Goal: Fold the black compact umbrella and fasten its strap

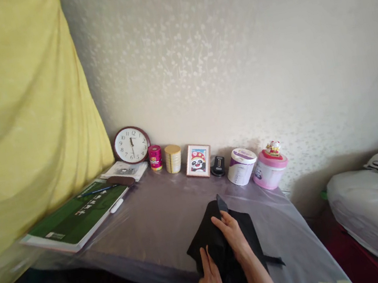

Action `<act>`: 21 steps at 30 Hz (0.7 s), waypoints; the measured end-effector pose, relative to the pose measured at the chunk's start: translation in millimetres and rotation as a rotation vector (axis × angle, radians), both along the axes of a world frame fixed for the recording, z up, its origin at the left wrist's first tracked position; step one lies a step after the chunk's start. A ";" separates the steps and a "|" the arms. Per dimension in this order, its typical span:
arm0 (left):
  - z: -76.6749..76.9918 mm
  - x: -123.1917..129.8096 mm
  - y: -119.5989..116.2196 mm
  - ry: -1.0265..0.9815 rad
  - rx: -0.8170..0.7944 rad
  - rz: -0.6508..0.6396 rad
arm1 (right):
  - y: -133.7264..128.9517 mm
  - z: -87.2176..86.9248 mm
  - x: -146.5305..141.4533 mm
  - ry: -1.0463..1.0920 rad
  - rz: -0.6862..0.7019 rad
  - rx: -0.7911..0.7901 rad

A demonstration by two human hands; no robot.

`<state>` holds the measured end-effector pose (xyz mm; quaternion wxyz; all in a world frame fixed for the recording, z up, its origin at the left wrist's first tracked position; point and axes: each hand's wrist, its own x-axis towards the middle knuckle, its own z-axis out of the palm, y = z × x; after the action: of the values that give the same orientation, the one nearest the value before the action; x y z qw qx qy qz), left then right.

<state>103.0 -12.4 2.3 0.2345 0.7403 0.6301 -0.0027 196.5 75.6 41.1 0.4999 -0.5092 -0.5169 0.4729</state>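
Note:
A piece of black cloth (211, 229) with a narrow strap (274, 259) lies bunched near the front of the table; its exact kind is unclear. My right hand (234, 235) is closed on its upper part, thumb toward the left, and a pointed dark flap sticks up above the fingers. Lower and to the left, my left hand (209, 280) pinches the cloth's near edge, with some of its fingers hidden. The strap trails off to the right onto the table cover.
A plastic-covered table (150, 215) carries a green book (74, 216), a white marker (116, 205) and a brown case (121, 181). Along the wall stand a clock (132, 144), a pink can (155, 157), a picture frame (198, 160), a white tub (241, 167) and a pink tub (270, 170).

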 end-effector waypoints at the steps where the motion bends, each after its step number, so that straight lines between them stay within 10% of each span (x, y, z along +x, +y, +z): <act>1: 1.1 -0.3 0.3 -0.008 -0.008 0.000 | 2.8 -4.8 -2.2 -0.014 0.009 -0.004; 13: -10.1 -23.1 -9.4 -0.140 0.133 0.039 | 22.6 -29.7 -0.6 -0.480 -0.060 -0.002; 21: 9.7 -23.0 -7.4 -0.020 0.187 -0.067 | 11.7 -14.2 -4.1 -0.451 0.233 0.084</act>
<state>80.0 -19.9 11.9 0.1705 0.7795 0.6002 0.0557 192.4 87.4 26.9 0.3350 -0.5177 -0.6896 0.3798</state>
